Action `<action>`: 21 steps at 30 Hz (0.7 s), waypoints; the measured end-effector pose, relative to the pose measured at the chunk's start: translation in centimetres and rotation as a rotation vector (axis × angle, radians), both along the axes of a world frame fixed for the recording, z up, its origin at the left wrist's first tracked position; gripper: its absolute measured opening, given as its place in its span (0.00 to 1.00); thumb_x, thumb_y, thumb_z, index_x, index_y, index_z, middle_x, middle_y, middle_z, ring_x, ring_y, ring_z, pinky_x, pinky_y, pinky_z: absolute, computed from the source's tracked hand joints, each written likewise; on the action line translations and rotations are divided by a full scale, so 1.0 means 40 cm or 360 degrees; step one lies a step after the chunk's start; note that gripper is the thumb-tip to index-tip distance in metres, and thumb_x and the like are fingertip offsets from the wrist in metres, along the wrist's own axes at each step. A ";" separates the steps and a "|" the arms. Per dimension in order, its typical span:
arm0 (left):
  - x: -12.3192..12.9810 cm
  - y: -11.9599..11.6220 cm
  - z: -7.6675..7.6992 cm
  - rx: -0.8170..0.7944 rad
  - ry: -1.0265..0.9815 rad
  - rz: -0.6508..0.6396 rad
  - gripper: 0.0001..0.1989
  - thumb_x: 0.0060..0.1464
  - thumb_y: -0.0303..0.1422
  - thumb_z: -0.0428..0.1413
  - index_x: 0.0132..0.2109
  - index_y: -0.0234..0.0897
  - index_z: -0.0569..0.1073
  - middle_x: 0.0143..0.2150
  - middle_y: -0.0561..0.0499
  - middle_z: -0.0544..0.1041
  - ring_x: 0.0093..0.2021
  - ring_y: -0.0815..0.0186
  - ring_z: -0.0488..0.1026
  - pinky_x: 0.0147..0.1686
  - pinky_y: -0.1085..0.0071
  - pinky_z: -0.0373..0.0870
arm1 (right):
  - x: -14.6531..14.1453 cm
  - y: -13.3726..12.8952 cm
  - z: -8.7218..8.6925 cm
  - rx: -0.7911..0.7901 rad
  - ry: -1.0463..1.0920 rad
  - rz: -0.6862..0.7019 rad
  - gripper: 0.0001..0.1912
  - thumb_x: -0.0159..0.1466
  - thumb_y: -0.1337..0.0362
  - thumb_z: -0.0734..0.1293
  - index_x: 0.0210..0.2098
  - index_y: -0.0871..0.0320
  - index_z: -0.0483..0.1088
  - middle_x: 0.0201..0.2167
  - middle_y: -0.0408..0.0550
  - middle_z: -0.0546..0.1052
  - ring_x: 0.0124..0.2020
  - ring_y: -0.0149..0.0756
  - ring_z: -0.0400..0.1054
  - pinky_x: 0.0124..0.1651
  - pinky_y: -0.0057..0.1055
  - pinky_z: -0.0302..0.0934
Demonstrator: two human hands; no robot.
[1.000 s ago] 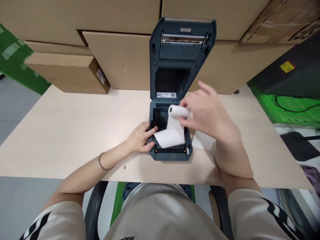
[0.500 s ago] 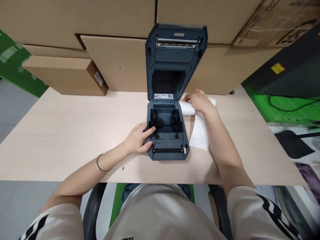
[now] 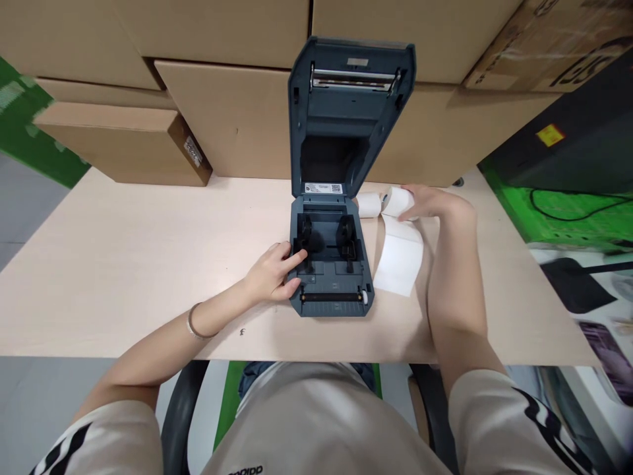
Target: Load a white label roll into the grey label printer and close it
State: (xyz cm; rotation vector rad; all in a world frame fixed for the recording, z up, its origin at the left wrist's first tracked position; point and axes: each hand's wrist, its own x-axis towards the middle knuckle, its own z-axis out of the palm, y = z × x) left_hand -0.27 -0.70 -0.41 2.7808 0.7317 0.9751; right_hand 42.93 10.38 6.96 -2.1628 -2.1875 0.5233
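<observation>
A dark blue-grey label printer [image 3: 316,311] stands on the table with its lid [image 3: 341,122] raised. Two black roll holders face each other inside its bay. My left hand [image 3: 275,272] rests against the printer's left edge, index finger stretched over the bay and thumb apart at the rim. To the right of the printer, my right hand [image 3: 420,201] grips a roll of white labels [image 3: 395,201]; its fingers wrap the far side and are partly hidden. A loose strip [image 3: 399,257] unrolls from it toward me. A second white roll [image 3: 368,205] lies between it and the printer.
Large cardboard boxes [image 3: 237,125] line the back of the table. A smaller flat carton [image 3: 113,142] stands at the back left. On the right are a dark box with a yellow label [image 3: 550,135], a green surface with a black cable [image 3: 568,216], and a phone-like object [image 3: 606,359].
My right hand has moved right from above the rolls and now holds the right-hand roll by its outer end. Its strip shows more fully. My left hand stays on the printer.
</observation>
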 end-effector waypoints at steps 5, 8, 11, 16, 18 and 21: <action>0.005 0.002 0.008 0.0002 -0.0070 -0.0034 0.31 0.73 0.52 0.36 0.53 0.33 0.74 0.34 0.51 0.63 0.31 0.60 0.61 0.31 0.63 0.67 | 0.000 0.014 -0.018 -0.0135 -0.0070 -0.0136 0.36 0.46 0.59 0.80 0.54 0.58 0.77 0.55 0.62 0.81 0.52 0.61 0.78 0.54 0.52 0.74; 0.008 0.003 0.013 0.0018 -0.0110 -0.0054 0.29 0.73 0.52 0.37 0.50 0.35 0.74 0.34 0.51 0.63 0.31 0.60 0.61 0.30 0.63 0.67 | 0.032 -0.012 0.020 -0.0145 -0.0058 -0.0109 0.30 0.46 0.52 0.81 0.46 0.54 0.77 0.46 0.59 0.84 0.43 0.59 0.79 0.47 0.52 0.76; 0.009 0.003 0.010 -0.0032 -0.0113 -0.0056 0.26 0.72 0.52 0.39 0.49 0.37 0.73 0.34 0.50 0.63 0.31 0.59 0.60 0.30 0.62 0.67 | 0.074 -0.085 0.095 -0.0026 -0.0005 -0.0006 0.32 0.48 0.40 0.80 0.46 0.49 0.75 0.46 0.57 0.84 0.41 0.58 0.79 0.44 0.51 0.75; 0.005 0.004 0.000 -0.0108 -0.0067 -0.0038 0.23 0.70 0.52 0.41 0.45 0.41 0.71 0.34 0.50 0.63 0.32 0.59 0.60 0.31 0.61 0.68 | 0.045 -0.253 0.237 0.0195 0.0129 0.0171 0.45 0.44 0.22 0.75 0.51 0.43 0.75 0.45 0.55 0.83 0.40 0.55 0.78 0.36 0.50 0.74; 0.005 0.003 -0.001 -0.0105 -0.0049 -0.0024 0.24 0.70 0.53 0.40 0.45 0.41 0.71 0.33 0.50 0.63 0.32 0.58 0.61 0.31 0.61 0.68 | -0.019 -0.297 0.271 0.0211 0.0170 0.0324 0.43 0.48 0.24 0.75 0.53 0.43 0.75 0.47 0.54 0.83 0.40 0.54 0.79 0.35 0.47 0.73; 0.008 0.001 0.002 -0.0096 -0.0080 -0.0025 0.25 0.70 0.53 0.39 0.45 0.39 0.71 0.34 0.50 0.63 0.32 0.58 0.62 0.31 0.61 0.68 | -0.144 -0.315 0.276 0.0324 0.0266 0.0661 0.37 0.54 0.32 0.75 0.53 0.48 0.75 0.48 0.52 0.83 0.43 0.53 0.79 0.44 0.49 0.75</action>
